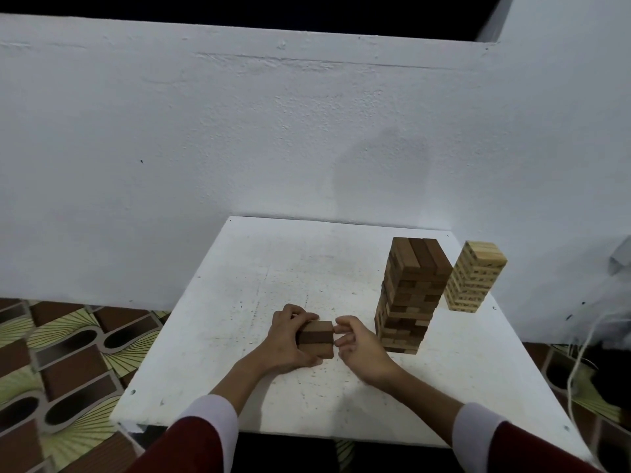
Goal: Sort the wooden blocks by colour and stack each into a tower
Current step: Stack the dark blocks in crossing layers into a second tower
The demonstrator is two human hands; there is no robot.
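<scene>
Centrally, left hand gripping brown blocks, right hand loosely open beside

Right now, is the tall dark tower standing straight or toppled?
Standing. The dark tower rises whole from the table, its layers intact, though it seems to lean slightly.

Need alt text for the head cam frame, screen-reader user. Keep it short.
A person's left hand grips a small stack of brown wooden blocks on a white table, the right hand loosely curled beside it. To the right stand a tall brown block tower and a shorter pale tower.
</scene>
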